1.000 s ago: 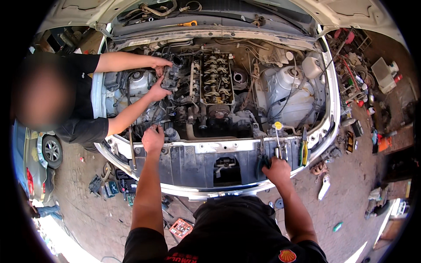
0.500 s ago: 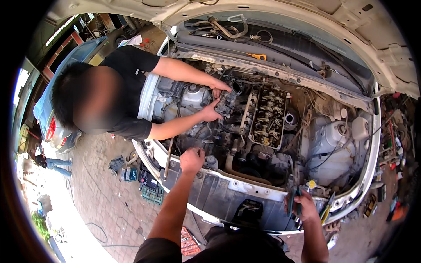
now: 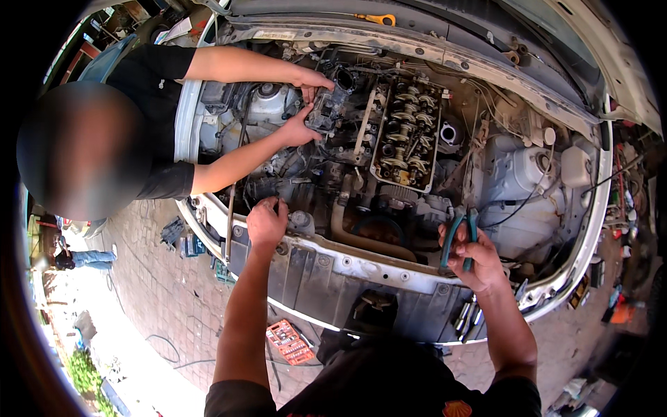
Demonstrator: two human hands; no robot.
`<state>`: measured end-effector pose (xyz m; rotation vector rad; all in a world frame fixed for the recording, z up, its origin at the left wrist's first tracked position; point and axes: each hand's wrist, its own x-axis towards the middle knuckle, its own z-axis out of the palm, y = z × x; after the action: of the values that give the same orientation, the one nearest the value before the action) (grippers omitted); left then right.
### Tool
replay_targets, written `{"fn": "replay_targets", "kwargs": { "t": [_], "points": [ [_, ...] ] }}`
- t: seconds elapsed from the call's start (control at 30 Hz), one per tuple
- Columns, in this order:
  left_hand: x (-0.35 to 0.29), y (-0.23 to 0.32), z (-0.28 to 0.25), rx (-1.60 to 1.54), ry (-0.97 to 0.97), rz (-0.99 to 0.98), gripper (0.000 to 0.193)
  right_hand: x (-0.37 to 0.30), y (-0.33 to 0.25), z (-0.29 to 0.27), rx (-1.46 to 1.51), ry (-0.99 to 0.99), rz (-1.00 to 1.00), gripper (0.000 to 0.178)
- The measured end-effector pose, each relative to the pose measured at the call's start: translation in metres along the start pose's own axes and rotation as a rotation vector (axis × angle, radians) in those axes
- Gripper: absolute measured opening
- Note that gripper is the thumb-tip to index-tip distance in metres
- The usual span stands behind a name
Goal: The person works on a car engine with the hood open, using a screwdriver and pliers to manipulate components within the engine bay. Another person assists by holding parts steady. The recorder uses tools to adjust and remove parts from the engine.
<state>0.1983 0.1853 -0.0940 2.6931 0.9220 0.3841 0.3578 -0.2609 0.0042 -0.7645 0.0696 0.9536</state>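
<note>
Pliers with teal handles (image 3: 453, 242) are in my right hand (image 3: 481, 263), over the right part of the engine bay's front edge. Their handles stand spread apart, jaws pointing away from me. My left hand (image 3: 267, 224) is closed at the front left, by the front crossmember (image 3: 368, 266); what its fingers hold, if anything, is hidden. Between and beyond my hands lies the engine, its cover off and its valve train (image 3: 411, 128) bare. A co-worker's hands (image 3: 300, 128) grip a dark metal engine part with a round opening (image 3: 344, 80), left of the valve train.
The co-worker leans in from the left. A long metal rod (image 3: 231, 208) stands near my left hand. Several sockets or bits (image 3: 467, 318) lie on the front panel below my right hand. An orange tool case (image 3: 290, 342) lies open on the paving.
The view has shifted, so the engine bay sits further up and left. My right hand has risen with the pliers, whose handles have spread wider. My left hand remains closed at the front edge.
</note>
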Motion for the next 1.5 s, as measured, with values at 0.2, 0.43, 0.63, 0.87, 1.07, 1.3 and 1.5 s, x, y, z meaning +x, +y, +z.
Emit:
{"fn": "replay_targets", "kwargs": {
  "t": [0.2,0.43,0.63,0.87,1.07,1.3,1.5],
  "points": [
    [-0.002,0.0,0.0,0.006,0.038,0.012,0.032,0.036,-0.034,-0.027,-0.05,0.03,-0.177,0.058],
    [-0.002,0.002,0.0,0.015,0.011,-0.025,0.032,0.078,-0.073,-0.066,-0.738,0.097,-0.274,0.049],
    [0.0,0.001,0.001,0.038,-0.015,-0.033,0.034,0.132,-0.097,-0.093,-2.5,0.327,-0.337,0.029],
    [0.0,0.001,0.005,0.06,-0.016,-0.036,0.034,0.187,-0.099,-0.087,-2.774,0.14,-0.08,0.025],
    [0.0,-0.009,0.007,0.089,-0.058,-0.046,0.034,0.209,-0.084,-0.075,-2.802,0.073,0.049,0.029],
    [0.002,0.001,0.003,0.09,-0.074,-0.059,0.034,0.217,-0.078,-0.083,-2.733,0.095,0.125,0.032],
    [0.0,0.004,0.004,0.09,-0.023,-0.038,0.033,0.22,-0.08,-0.088,-2.722,0.107,0.113,0.032]
  ]
}}
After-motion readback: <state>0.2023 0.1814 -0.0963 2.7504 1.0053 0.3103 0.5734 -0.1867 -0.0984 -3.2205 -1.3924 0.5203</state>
